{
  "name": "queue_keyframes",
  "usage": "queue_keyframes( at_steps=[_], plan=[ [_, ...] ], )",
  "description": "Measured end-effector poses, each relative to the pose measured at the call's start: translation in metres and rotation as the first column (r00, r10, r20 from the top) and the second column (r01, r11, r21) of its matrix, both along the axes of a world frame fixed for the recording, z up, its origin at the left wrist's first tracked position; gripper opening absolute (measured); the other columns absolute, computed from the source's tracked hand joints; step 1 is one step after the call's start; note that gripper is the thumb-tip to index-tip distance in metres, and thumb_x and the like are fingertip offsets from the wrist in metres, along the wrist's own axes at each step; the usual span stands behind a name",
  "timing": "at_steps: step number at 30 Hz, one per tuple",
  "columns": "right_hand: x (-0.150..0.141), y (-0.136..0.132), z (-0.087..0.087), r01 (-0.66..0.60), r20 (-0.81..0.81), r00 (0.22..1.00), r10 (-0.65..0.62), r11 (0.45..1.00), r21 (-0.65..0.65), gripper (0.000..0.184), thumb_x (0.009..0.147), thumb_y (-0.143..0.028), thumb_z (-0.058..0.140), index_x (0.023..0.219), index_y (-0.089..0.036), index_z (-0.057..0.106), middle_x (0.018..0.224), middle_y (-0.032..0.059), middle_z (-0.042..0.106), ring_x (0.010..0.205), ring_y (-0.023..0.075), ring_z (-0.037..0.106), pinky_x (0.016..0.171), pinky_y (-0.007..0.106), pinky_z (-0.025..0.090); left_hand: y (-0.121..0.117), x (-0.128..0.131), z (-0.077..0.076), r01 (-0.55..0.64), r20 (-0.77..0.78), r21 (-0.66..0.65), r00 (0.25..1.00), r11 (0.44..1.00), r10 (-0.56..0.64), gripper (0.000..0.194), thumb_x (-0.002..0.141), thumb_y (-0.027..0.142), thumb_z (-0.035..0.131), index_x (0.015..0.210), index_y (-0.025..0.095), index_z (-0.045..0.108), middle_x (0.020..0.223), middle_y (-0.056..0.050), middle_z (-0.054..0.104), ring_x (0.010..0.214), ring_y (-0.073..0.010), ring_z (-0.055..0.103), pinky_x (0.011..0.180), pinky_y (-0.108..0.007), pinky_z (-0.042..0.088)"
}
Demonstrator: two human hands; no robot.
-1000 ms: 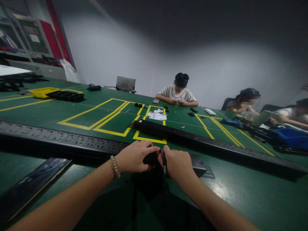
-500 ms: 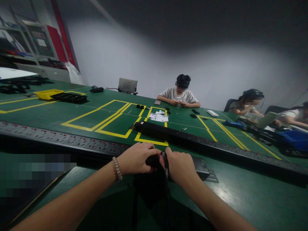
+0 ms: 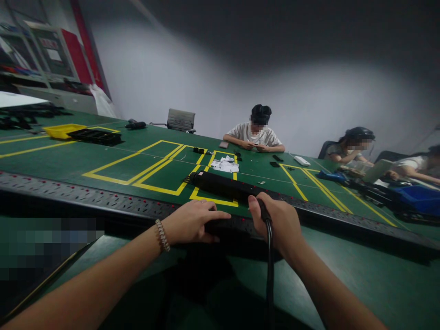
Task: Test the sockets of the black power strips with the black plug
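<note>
A long black power strip (image 3: 85, 195), its top lined with slots and small red dots, runs from the left edge to in front of me. My left hand (image 3: 192, 222), with a beaded bracelet at the wrist, grips it near its right end, index finger stretched along the top and thumb on the near side. In my right hand (image 3: 280, 222) is a black power plug, mostly hidden by the fingers, raised just off the strip's right end. Its black cable (image 3: 270, 270) hangs down toward me.
Another black power strip (image 3: 330, 213) lies behind, reaching far right. White papers (image 3: 225, 164), a yellow tray (image 3: 65, 131) and a black tray (image 3: 94, 136) rest on the green table (image 3: 378, 284), marked with yellow tape. Several people sit across and at the right; a blue bin (image 3: 417, 199) stands there.
My right hand has moved right and slightly up with the plug and cable, away from my left hand. The left hand stays on the power strip.
</note>
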State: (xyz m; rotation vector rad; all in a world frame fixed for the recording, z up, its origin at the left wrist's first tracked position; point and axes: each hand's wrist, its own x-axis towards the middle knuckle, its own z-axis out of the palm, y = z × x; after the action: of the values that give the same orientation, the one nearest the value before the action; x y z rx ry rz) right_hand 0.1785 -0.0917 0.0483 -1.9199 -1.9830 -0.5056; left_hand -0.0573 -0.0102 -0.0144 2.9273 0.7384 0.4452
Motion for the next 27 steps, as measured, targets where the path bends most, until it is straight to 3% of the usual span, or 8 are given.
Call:
queue_keyframes(
  at_steps=[7, 13, 27],
  plan=[
    [0.006, 0.012, -0.028, -0.052, -0.046, 0.998, 0.045, 0.985, -0.164, 0.044, 0.105, -0.046, 0.032, 0.088, -0.024, 0.067, 0.075, 0.0026, 0.074, 0.072, 0.0185, 0.071, 0.062, 0.025, 0.033, 0.007, -0.016, 0.012, -0.055, -0.064, -0.060, 0.997, 0.997, 0.051, 0.075, 0.076, 0.046, 0.075, 0.145, 0.035, 0.047, 0.110, -0.006, 0.065, 0.098, -0.0281, 0.065, 0.086, -0.040, 0.051],
    [-0.004, 0.014, -0.042, -0.070, -0.004, 0.997, 0.071, 0.965, -0.253, 0.043, 0.105, -0.047, 0.031, 0.093, -0.024, 0.066, 0.078, 0.0034, 0.074, 0.071, 0.0200, 0.072, 0.060, 0.026, 0.034, 0.000, -0.014, 0.006, -0.038, 0.024, -0.023, 0.999, 0.999, 0.038, 0.078, 0.075, 0.042, 0.071, 0.147, 0.028, 0.044, 0.119, -0.009, 0.066, 0.106, -0.0298, 0.065, 0.094, -0.043, 0.050],
    [-0.019, 0.012, -0.033, -0.040, 0.154, 0.984, 0.084, 0.962, -0.270, 0.045, 0.105, -0.048, 0.028, 0.095, -0.023, 0.064, 0.076, 0.0076, 0.074, 0.068, 0.0266, 0.074, 0.059, 0.030, 0.042, -0.008, -0.003, 0.007, -0.026, 0.045, -0.040, 0.999, 0.999, 0.027, 0.073, 0.075, 0.037, 0.068, 0.143, 0.024, 0.046, 0.121, -0.010, 0.067, 0.108, -0.0307, 0.064, 0.094, -0.047, 0.051]
  ],
)
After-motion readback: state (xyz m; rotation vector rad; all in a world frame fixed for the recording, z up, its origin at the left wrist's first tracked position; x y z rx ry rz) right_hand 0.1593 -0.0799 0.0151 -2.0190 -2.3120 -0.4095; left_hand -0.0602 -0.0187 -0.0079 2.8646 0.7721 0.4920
